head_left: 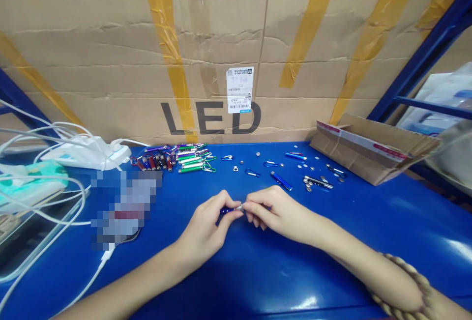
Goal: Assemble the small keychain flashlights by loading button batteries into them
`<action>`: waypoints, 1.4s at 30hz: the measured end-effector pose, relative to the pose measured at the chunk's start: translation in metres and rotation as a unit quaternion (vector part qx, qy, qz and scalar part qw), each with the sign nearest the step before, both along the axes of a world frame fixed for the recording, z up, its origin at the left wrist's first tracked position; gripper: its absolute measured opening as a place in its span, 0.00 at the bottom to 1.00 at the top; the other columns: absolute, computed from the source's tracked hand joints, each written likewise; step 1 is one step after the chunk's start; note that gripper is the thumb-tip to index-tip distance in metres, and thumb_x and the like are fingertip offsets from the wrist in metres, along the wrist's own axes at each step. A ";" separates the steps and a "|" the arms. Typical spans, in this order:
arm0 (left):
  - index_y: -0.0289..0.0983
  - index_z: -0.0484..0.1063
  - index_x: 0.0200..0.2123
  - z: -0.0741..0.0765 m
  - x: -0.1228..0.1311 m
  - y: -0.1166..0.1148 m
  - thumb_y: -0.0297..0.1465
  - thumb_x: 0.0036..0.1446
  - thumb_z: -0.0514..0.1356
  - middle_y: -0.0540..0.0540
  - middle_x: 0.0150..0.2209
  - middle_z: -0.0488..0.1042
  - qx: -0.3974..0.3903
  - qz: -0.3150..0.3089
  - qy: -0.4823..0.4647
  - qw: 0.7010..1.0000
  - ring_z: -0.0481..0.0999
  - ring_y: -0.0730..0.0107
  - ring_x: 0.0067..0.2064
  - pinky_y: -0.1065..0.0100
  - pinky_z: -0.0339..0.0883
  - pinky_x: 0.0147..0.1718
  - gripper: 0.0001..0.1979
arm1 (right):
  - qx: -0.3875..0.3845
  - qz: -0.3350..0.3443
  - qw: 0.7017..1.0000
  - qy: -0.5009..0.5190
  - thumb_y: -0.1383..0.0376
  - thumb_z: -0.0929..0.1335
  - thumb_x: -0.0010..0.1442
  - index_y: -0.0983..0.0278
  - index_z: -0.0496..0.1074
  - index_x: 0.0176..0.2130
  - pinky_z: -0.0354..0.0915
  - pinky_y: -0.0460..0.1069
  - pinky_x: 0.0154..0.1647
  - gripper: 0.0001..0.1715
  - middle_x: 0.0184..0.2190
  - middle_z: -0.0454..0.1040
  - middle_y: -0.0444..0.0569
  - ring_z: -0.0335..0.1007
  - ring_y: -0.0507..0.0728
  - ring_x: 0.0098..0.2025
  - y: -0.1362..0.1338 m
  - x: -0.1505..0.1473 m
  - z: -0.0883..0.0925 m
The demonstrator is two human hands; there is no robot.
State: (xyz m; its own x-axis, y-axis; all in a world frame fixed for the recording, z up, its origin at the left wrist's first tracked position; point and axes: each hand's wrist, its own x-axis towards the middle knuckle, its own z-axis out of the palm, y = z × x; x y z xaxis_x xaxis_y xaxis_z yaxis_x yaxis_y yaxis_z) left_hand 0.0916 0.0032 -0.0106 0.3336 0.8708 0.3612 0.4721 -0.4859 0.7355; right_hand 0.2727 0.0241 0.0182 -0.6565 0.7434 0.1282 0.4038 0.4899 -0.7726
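Between the fingertips of my left hand (206,224) is a slim blue mini flashlight (227,210), mostly covered by the fingers. The thumb and fingers of my right hand (282,212) pinch its silver end, so the two hands meet over the table. Just beyond them lie a blue tube (281,181), a blue carabiner clip (252,173) and a small metal piece (235,168). Several button cells (309,188) are scattered to the right, around a dark and silver tube (318,182).
Finished-looking flashlights with clips (193,162) are piled at the back left. A phone (133,235), partly blurred out, lies left, near a white power strip (84,153) and loose cables. An open cardboard box (368,150) stands back right. A large taped carton (206,40) walls off the rear.
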 end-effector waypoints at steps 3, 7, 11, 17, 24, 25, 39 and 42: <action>0.39 0.61 0.27 -0.007 -0.003 0.000 0.28 0.59 0.52 0.49 0.26 0.71 0.117 -0.005 0.057 0.992 0.71 0.71 0.30 0.71 0.63 0.29 0.07 | -0.135 -0.026 0.990 0.041 0.56 0.60 0.61 0.66 0.66 0.22 0.57 0.42 0.18 0.23 0.15 0.63 0.41 0.58 0.46 0.15 -0.001 -0.003 -0.003; 0.37 0.61 0.26 -0.010 -0.005 0.000 0.26 0.61 0.50 0.50 0.25 0.68 0.231 -0.038 0.117 0.965 0.66 0.72 0.27 0.70 0.60 0.29 0.10 | -0.306 -0.023 0.946 0.108 0.49 0.64 0.55 0.68 0.66 0.21 0.54 0.41 0.12 0.26 0.10 0.59 0.38 0.53 0.45 0.11 -0.003 -0.006 -0.006; 0.37 0.60 0.25 -0.008 -0.006 0.001 0.23 0.61 0.49 0.49 0.24 0.68 0.274 -0.037 0.142 0.950 0.63 0.73 0.25 0.70 0.58 0.27 0.12 | -0.455 -0.032 0.873 0.171 0.48 0.68 0.50 0.67 0.64 0.21 0.53 0.39 0.09 0.26 0.08 0.51 0.32 0.42 0.42 0.10 -0.002 -0.007 -0.004; 0.38 0.65 0.32 -0.010 -0.003 0.004 0.27 0.60 0.52 0.48 0.29 0.72 0.177 -0.006 0.038 0.983 0.72 0.71 0.32 0.70 0.66 0.32 0.04 | -0.455 -0.036 0.871 0.181 0.47 0.66 0.53 0.68 0.66 0.23 0.53 0.39 0.08 0.26 0.09 0.52 0.33 0.43 0.42 0.09 0.000 -0.006 0.002; 0.38 0.66 0.42 -0.001 0.000 0.003 0.27 0.59 0.53 0.46 0.37 0.75 0.147 0.003 0.027 0.989 0.74 0.69 0.37 0.70 0.67 0.35 0.08 | -0.374 -0.009 0.912 0.167 0.46 0.64 0.54 0.68 0.67 0.23 0.57 0.39 0.10 0.27 0.10 0.55 0.35 0.51 0.44 0.11 0.001 -0.003 0.006; 0.37 0.67 0.42 0.001 0.001 0.003 0.26 0.58 0.53 0.46 0.37 0.76 0.144 0.000 0.026 0.989 0.74 0.69 0.36 0.70 0.67 0.35 0.08 | -0.351 -0.006 0.924 0.154 0.46 0.63 0.55 0.68 0.67 0.24 0.57 0.40 0.10 0.28 0.10 0.56 0.36 0.52 0.44 0.11 0.001 -0.003 0.006; 0.39 0.57 0.41 -0.005 0.009 0.001 0.35 0.63 0.43 0.52 0.25 0.66 -0.142 -0.061 -0.115 0.981 0.66 0.71 0.29 0.69 0.59 0.34 0.09 | -0.102 -0.084 0.989 0.063 0.53 0.56 0.62 0.64 0.62 0.25 0.55 0.41 0.15 0.22 0.13 0.58 0.37 0.55 0.47 0.13 0.005 0.001 0.007; 0.39 0.56 0.41 -0.004 0.010 -0.002 0.34 0.63 0.43 0.53 0.25 0.66 -0.150 -0.038 -0.114 0.981 0.65 0.72 0.29 0.69 0.57 0.34 0.07 | -0.027 -0.149 0.988 0.020 0.54 0.56 0.62 0.64 0.63 0.25 0.54 0.42 0.17 0.22 0.13 0.58 0.38 0.56 0.48 0.14 0.016 0.009 0.007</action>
State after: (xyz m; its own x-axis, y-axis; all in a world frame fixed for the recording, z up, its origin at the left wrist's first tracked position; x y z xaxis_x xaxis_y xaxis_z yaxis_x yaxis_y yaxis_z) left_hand 0.1018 0.0016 -0.0141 0.3423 0.9248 0.1660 0.2483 -0.2594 0.9333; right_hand 0.2820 0.0405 0.0249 -0.4022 0.9096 0.1043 0.4934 0.3113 -0.8122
